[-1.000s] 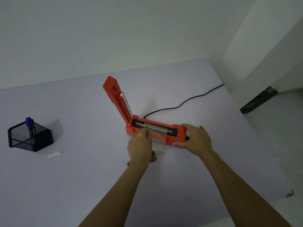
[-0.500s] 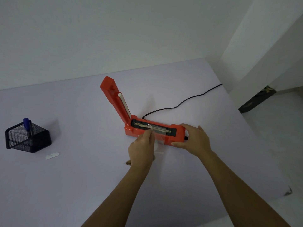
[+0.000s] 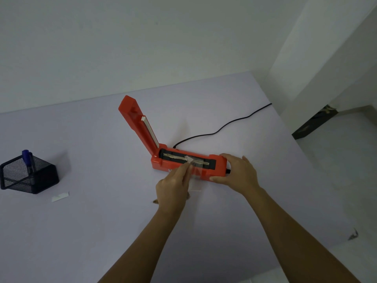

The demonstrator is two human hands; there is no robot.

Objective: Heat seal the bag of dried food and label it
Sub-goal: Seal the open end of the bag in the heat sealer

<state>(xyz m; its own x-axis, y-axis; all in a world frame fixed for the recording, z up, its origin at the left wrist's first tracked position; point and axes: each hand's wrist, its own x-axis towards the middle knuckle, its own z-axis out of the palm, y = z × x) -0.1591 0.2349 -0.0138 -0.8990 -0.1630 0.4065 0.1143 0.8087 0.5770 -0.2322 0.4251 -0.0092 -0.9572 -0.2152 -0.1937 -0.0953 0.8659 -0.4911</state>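
The clear plastic bag (image 3: 196, 174) lies between the hands: the left hand (image 3: 173, 187) pinches its top over the orange heat sealer (image 3: 216, 161), and the right hand (image 3: 237, 173) grips the sealer's end.

Heat sealer (image 3: 161, 167) on table (image 3: 102, 231), pen holder (image 3: 28, 176) far left, label (image 3: 60, 197) beside it

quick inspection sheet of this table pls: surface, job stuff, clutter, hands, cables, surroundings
surface: lavender table, plain top.
job's things: orange sealer, lid raised; clear bag, top edge laid across the sealing strip; white label flat on the table near the holder; blue marker upright in the holder.
clutter: black mesh holder at the left.
grips: left hand pinches the bag's edge; right hand holds the sealer's right end.
cables: black cable runs from the sealer's back towards the far right edge.
surroundings: white wall behind; pale floor and a dark object at the right.
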